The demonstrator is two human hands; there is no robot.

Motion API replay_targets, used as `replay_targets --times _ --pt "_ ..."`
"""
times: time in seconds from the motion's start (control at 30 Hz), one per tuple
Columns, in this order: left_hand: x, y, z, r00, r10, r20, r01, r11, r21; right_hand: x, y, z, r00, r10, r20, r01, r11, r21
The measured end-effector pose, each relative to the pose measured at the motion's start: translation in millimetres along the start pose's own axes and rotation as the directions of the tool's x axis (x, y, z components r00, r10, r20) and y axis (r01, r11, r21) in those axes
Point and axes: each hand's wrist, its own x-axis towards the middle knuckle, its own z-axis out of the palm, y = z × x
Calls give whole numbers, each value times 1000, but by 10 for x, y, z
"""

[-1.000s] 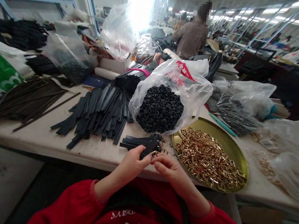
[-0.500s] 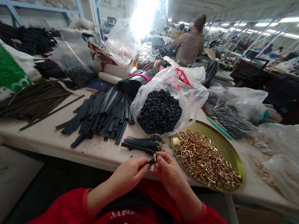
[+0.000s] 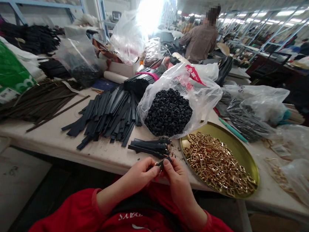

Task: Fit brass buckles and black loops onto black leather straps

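Observation:
Near the table's front edge, my left hand (image 3: 145, 172) and my right hand (image 3: 174, 170) meet, both pinching a short black strap (image 3: 163, 163) with a gold buckle partly hidden by the fingers. Just beyond them lies a small stack of black straps with gold buckles (image 3: 149, 146). Behind that stack, an open clear plastic bag (image 3: 205, 94) holds many small black loops (image 3: 168, 112). To the right, a round gold-coloured tray (image 3: 252, 162) bears a heap of gold buckles (image 3: 218, 162). Loose black strips (image 3: 110, 114) are fanned out at the left of the bag.
Dark brown strips (image 3: 41, 99) and a green and white package (image 3: 1, 80) lie at the left. A teal tool (image 3: 232, 129) is behind the tray, near more plastic bags (image 3: 256, 105). A person (image 3: 200, 39) stands farther back, facing away.
The view has shifted slightly. The strap in my hands has been turned, its black end now rising between the fingers and the gold part lower down. My right thumb now presses on the strap.

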Motion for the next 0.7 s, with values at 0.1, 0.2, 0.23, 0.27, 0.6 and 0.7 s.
replay_targets --times 0.1,0.2,0.23,0.27,0.6,0.7 --pt "26 -5 17 999 -42 3 42 998 -45 28 7 -20 995 -103 -21 98 984 -149" --pt "47 -5 18 999 -41 -14 40 999 -4 15 65 -101 929 -370 21 340 829 -445" --pt "52 -7 17 999 -23 -23 24 999 26 4 88 -135 890 -451 71 419 746 -518" --pt "57 -10 15 1000 -2 -31 4 998 58 -7 110 -169 850 -513 123 485 669 -562" --pt "110 -65 -11 990 -109 85 120 983 -140 50 40 -127 967 -255 -9 232 894 -384" --pt "122 -29 -16 996 -88 8 89 994 -56 44 40 -132 915 -402 23 363 798 -481"
